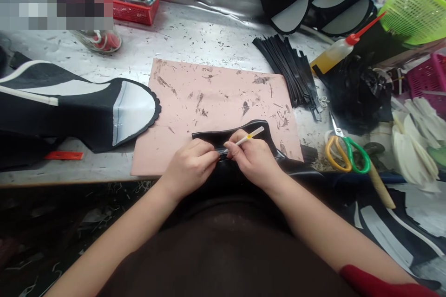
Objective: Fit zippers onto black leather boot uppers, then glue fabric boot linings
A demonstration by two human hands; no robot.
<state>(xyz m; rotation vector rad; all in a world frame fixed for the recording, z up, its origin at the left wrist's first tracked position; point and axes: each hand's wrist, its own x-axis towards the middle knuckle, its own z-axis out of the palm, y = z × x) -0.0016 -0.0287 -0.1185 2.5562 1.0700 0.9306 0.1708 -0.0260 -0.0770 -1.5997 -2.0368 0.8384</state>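
Observation:
A black glossy leather-like piece (226,135) lies over the near edge of a pink board (195,88) and hangs down toward my lap. My left hand (195,162) is closed, its thumb and fingers pinching the black piece near a fold. Close to it on the right, my right hand (258,158) grips a slim white pen-like stick (256,132) with a yellow band. The stick leans up to the right, and its lower end points at the fold between my hands. The exact tip is hidden by my fingers.
Left of the board lie black-and-white shoe-upper pieces (76,116) and a red strip (64,155). To the right are black strips (284,67), a glue bottle (332,53) and scissors (348,148). A red basket (135,11) with a phone and a green basket (414,11) stand behind.

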